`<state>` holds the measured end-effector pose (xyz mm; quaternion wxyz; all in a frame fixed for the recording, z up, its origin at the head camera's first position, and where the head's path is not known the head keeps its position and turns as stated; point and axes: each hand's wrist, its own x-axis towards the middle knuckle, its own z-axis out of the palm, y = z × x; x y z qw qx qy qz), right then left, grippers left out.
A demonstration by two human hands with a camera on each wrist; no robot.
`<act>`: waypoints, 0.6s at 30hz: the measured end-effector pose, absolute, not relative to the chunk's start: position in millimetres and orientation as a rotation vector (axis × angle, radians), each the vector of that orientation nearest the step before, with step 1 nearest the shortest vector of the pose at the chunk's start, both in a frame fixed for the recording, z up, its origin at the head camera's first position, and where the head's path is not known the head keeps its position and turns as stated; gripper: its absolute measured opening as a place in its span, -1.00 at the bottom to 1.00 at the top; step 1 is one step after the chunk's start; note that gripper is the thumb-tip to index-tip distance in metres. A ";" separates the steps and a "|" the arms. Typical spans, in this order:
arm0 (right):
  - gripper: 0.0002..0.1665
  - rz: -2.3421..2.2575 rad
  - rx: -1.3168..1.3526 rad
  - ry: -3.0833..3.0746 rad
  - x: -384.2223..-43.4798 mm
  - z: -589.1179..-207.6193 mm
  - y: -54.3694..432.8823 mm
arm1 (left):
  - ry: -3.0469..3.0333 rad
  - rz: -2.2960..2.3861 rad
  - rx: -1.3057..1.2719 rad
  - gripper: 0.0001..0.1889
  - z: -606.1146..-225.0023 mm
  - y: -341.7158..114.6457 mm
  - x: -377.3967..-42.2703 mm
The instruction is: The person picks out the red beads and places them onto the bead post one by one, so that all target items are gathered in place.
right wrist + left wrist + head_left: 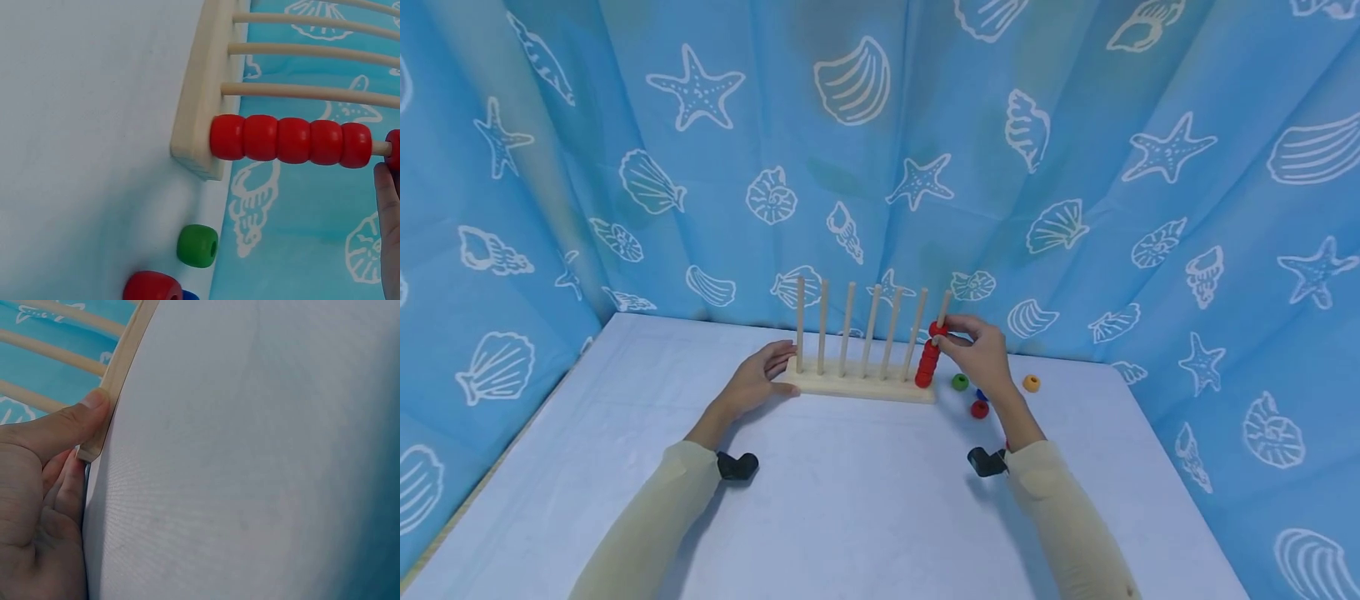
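Blue curtain (790, 142) behind, right fingers (967, 324) pinch red bead (936, 329).

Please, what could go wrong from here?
The red bead that the right hand holds on the end peg could drop onto the five red beads below. The right hand might knock the nearby loose green bead, which could roll. If the left hand loosens its grip, the wooden base may shift.

Long, pale beige cloth sleeves (651, 508) look slightly creased; a black, elbow-shaped device (738, 467) juts beside the left cuff (696, 463), a matching device (987, 462) beside the right.
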<state>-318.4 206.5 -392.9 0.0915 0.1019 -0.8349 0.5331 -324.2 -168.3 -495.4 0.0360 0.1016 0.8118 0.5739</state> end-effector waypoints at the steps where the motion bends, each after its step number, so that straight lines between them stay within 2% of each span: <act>1: -0.51 1.586 0.296 -2.486 -318.0 -393.5 206.7 | 2.497 1.757 0.312 -0.03 -495.4 -168.3 -324.3; 18: -0.55 1.597 0.283 -2.483 -317.2 -404.6 205.6 | 2.466 1.790 0.332 -0.03 -493.8 -168.6 -321.5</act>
